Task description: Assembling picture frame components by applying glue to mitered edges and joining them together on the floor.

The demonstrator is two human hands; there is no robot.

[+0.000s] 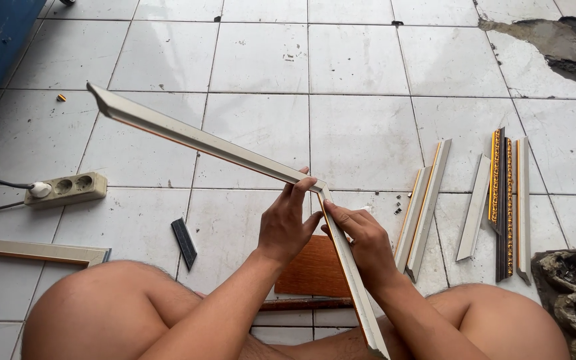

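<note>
Around the seated person, the white tiled floor (361,127) carries a scatter of parts: to the right lie several cut moulding strips (425,210), pale ones side by side and a dark one with gold ornament (501,200) among them, with a grey moulded tray (571,293) near the right knee. To the left sit a beige power strip (68,189) with a white plug in it, a small dark flat piece (184,242), and another pale frame piece (35,251) by the left knee. A brown wooden board (311,270) lies on the floor under the hands. Nothing stands between the hands and what they hold. Raised above the floor are two pale frame mouldings (195,140) meeting at a mitred corner. The left hand (287,223) is closed around the long piece just beside that corner, fingers curled over its top edge. The right hand (361,237) grips the second piece (351,273), which runs down toward the lap, fingers wrapped on it just below the joint.
</note>
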